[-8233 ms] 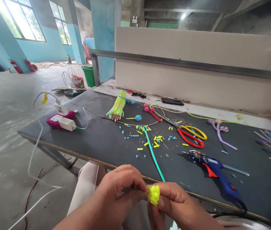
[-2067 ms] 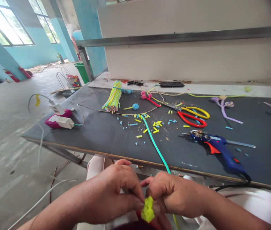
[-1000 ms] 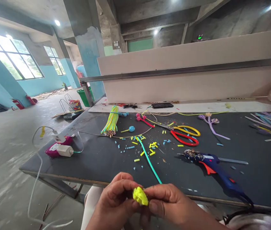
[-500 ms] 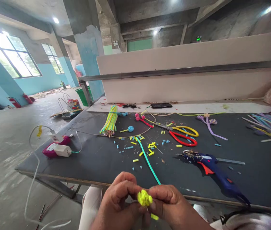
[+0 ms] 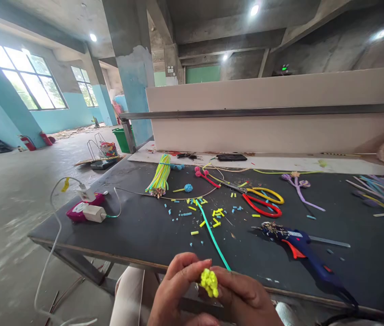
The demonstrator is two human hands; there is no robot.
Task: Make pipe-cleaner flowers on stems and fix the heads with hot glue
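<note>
A small fuzzy yellow pipe-cleaner ball (image 5: 209, 283) is pinched between my two hands above the table's front edge. My left hand (image 5: 178, 287) closes around its left side, index finger along the top and thumb lower down. From the other side, my right hand (image 5: 242, 294) grips it with fingers and thumb; whatever lies behind the ball is hidden. Just beyond the hands a teal pipe cleaner (image 5: 214, 237) lies on the table. Yellow cut bits (image 5: 216, 223) and blue bits (image 5: 187, 214) are scattered around it.
Scissors (image 5: 263, 206) with red and yellow handles lie past a blue glue gun (image 5: 300, 242) on the right. Farther back are a pipe-cleaner bundle (image 5: 159, 176), a blue ball on a stem (image 5: 188, 188) and a purple piece (image 5: 296, 185). A power strip (image 5: 83, 210) with cords sits left.
The view has tilted up slightly and shifted left. The yellow ball has turned a little between my fingers, and my left thumb has moved down away from it.
</note>
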